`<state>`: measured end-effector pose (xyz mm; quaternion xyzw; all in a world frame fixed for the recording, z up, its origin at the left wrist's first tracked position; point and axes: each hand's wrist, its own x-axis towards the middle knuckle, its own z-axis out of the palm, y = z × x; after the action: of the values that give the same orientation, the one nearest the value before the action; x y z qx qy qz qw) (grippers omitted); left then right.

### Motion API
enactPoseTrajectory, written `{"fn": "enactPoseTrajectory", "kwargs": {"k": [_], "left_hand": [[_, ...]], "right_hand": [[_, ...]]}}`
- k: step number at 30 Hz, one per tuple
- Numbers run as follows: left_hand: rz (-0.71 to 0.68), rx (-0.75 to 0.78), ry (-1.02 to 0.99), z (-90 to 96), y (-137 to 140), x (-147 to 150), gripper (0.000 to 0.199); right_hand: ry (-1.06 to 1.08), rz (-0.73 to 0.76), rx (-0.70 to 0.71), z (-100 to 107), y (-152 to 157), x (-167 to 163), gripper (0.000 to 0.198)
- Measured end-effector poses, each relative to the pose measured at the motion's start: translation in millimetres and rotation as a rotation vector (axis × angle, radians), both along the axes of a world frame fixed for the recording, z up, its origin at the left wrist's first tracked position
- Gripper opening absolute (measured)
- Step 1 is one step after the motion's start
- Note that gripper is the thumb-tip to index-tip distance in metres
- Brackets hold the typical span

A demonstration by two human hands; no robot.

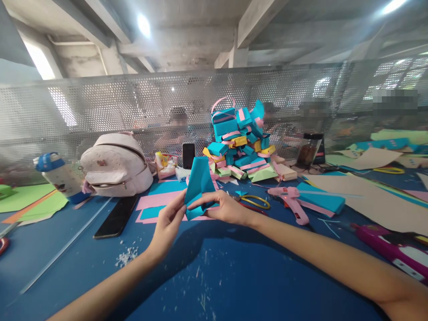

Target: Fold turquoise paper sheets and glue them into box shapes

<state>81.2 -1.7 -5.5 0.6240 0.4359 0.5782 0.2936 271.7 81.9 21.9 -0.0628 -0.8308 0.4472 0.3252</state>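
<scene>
Between my two hands is a folded piece of blue paper [198,180], held upright above the table and partly shaped like an open box or bag. My left hand [170,220] pinches its lower left edge between thumb and fingers. On the other side, my right hand [225,207] grips the lower right part, its index finger lying across the front fold. Some of the right fingers are hidden behind the paper. Beneath and behind lie flat pink and blue paper sheets [154,201]. Yellow-handled scissors [257,201] rest just beyond my right hand.
A pile of folded paper boxes [242,147] stands at the back. A pink glue gun [292,200] lies right. Leftward are a white backpack [115,167], a black phone [117,217], a bottle [62,176] and a clear glue stick [67,246]. A perforated metal screen [133,100] borders the table.
</scene>
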Motion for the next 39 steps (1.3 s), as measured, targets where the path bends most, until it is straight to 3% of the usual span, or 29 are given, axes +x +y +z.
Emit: {"fn": "enactPoseTrajectory", "kwargs": {"k": [8, 16, 22, 26, 33, 39], "left_hand": [[0.072, 0.0, 0.048, 1.2, -4, 2, 0.035], [0.04, -0.03, 0.053, 6.8, -8, 8, 0.041], [0.078, -0.032, 0.013, 4.8, -5, 10, 0.045], [0.115, -0.023, 0.056, 1.5, -3, 8, 0.043], [0.189, 0.057, 0.164, 2.1, -6, 9, 0.039], [0.158, 0.09, 0.215, 1.4, -7, 7, 0.043]], "right_hand": [[-0.083, 0.027, -0.034, 7, 3, 3, 0.036], [-0.007, 0.097, -0.099, 15, 0, 4, 0.019], [-0.042, 0.033, 0.045, 19, -12, 8, 0.024], [-0.051, -0.02, -0.02, 18, -19, 7, 0.027], [-0.032, -0.145, -0.022, 9, -20, 1, 0.016], [0.008, -0.13, -0.101, 10, -22, -1, 0.02]]}}
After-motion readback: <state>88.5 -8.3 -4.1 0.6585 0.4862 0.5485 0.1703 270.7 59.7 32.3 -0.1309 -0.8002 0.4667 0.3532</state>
